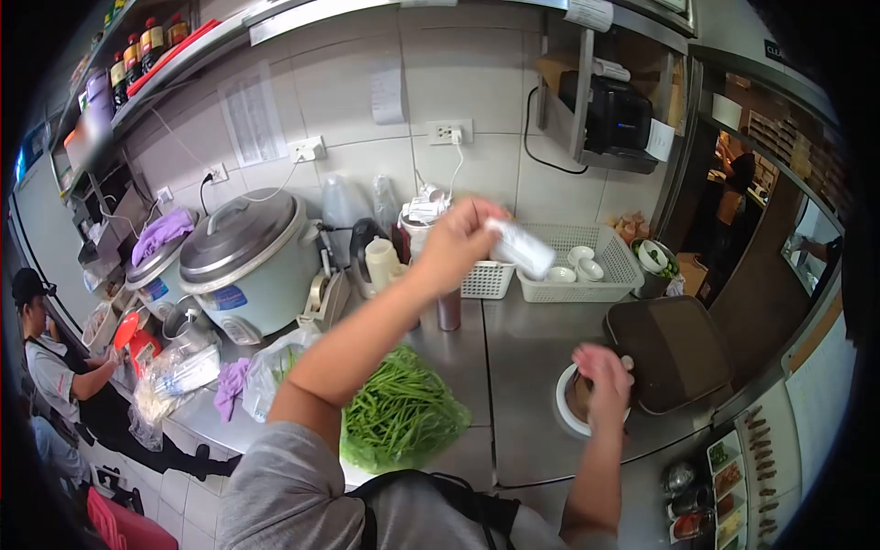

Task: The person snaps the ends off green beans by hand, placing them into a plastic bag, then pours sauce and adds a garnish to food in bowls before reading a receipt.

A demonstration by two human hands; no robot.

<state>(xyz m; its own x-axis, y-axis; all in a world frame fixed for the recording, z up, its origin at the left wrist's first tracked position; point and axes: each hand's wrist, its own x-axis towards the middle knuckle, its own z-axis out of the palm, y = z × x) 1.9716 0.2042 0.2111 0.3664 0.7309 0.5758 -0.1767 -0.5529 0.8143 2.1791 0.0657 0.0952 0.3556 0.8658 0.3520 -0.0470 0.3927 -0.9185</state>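
Observation:
My left hand [456, 236] is raised over the back of the counter, fingers closed around one end of a white paper slip [521, 249], which looks curled and slightly blurred. Below that hand stands a bottle of brown sauce [449, 310]. Over a round white bowl [562, 403] at the front right, my right hand [605, 378] hovers with its fingers loosely bent and apart. Something brown [578, 394] shows inside the bowl, partly hidden by this hand. A clear bag of green beans [401, 408] lies in front of my body.
A white basket [628, 266] holds several small bowls. Right of my right hand lies a dark brown tray [667, 353]. Large rice cookers [243, 261] line the left wall. A co-worker [69, 367] stands at far left. A black machine [612, 119] sits on a shelf.

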